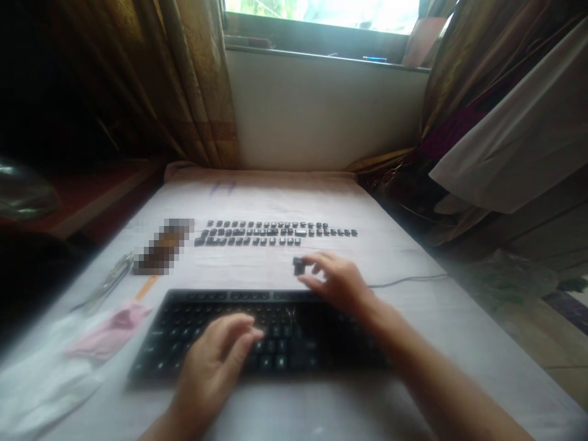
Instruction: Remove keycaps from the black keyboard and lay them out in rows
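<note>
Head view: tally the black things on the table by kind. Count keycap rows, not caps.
Keyboard: 1
Rows of loose keycaps: 3
Single keycap at the right hand: 1
Cable: 1
Total: 6

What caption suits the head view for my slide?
Right hand pinches a black keycap just beyond a black keyboard; left hand rests on its keys; rows of loose keycaps lie farther back.

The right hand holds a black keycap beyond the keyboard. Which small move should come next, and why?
Probably set the keycap down at the right end of the nearest keycap row: the right hand pinches it just short of that end, and others lie there in rows.
</note>
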`<state>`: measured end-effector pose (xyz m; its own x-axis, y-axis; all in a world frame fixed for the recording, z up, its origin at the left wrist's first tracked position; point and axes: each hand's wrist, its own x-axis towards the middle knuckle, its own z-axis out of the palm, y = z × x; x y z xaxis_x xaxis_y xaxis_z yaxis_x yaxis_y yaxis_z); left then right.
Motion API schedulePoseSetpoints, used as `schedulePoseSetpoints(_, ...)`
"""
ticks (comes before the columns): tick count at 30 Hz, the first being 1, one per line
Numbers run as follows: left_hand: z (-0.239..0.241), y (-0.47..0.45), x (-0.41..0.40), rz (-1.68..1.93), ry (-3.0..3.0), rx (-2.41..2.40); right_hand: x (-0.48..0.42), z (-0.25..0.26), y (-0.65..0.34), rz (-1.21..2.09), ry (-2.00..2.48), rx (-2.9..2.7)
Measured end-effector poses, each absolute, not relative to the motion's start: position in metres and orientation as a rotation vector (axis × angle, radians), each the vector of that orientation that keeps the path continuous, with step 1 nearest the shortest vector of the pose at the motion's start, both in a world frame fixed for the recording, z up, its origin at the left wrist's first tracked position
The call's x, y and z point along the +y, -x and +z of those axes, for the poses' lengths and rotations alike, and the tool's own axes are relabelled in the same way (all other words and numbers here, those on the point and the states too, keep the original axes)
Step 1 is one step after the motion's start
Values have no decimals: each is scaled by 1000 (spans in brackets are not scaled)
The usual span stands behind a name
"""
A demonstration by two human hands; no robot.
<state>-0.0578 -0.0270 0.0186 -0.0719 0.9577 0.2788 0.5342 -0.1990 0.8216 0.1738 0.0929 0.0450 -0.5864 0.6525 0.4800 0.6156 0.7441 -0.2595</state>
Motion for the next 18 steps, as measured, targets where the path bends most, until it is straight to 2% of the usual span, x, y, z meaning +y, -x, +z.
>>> schedulePoseSetpoints(2, 16, 61, -26, 1280, -1876, 1595, 131, 44, -189, 143, 1336, -2444)
schedulePoseSetpoints(5, 12, 65, -23, 1351, -2093, 1562, 177, 37, -202, 115, 1491, -2455)
schedulePoseSetpoints(11, 5, 68, -21, 1303, -2261, 1536, 211, 21, -198, 112, 1563, -2522)
schedulePoseSetpoints(18, 1, 69, -24, 1261, -2239, 1556, 215, 24, -192, 117, 1588, -2595)
